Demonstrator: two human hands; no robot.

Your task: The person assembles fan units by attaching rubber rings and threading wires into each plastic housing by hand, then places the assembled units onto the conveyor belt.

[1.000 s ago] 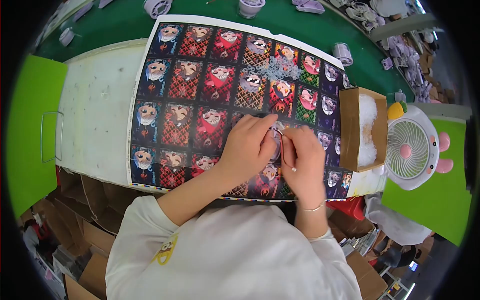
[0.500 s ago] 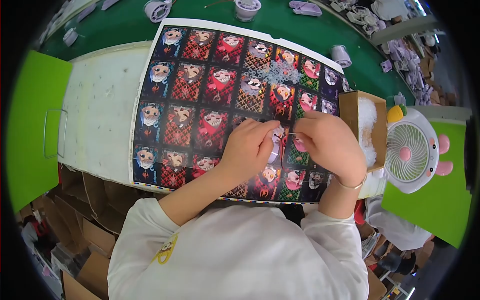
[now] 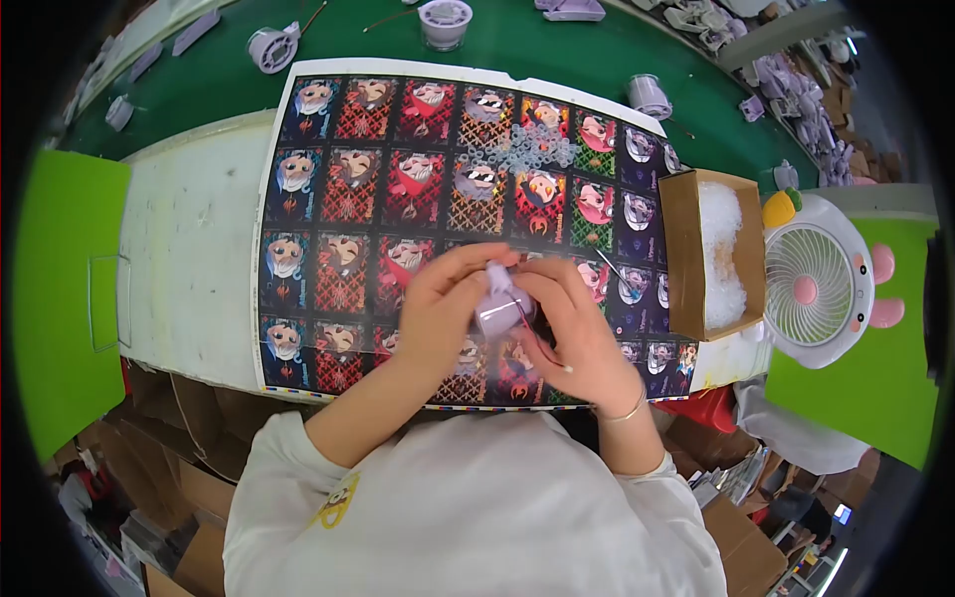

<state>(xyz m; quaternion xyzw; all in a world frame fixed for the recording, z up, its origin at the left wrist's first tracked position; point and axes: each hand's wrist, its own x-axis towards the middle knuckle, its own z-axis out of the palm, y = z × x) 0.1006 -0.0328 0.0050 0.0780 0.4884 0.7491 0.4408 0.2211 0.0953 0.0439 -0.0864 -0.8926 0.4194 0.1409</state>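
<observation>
Both hands are around a lilac plastic housing [image 3: 502, 310] with a narrow neck, held just above the printed sheet. My left hand [image 3: 443, 306] grips its left side. My right hand [image 3: 575, 323] has its fingers closed at the neck and right side. A dark red wire [image 3: 537, 343] with a pale end hangs from the housing beside my right palm. To the right of that hand, a thin metal tool [image 3: 617, 271] lies on the sheet; its exact kind is unclear. Farther back is a pile of small translucent rings [image 3: 532, 149].
Rows of cartoon characters cover the printed sheet [image 3: 343, 209]. On the right stand a cardboard box [image 3: 683, 249] with whitish translucent contents and a white fan [image 3: 811, 284] with pink ears. More lilac housings [image 3: 445, 25] sit on the green surface [image 3: 348, 45] behind.
The thin tool has left my right hand and lies on the sheet. Both hands have come together on the housing, which has turned and shows more. The view has shifted a little.
</observation>
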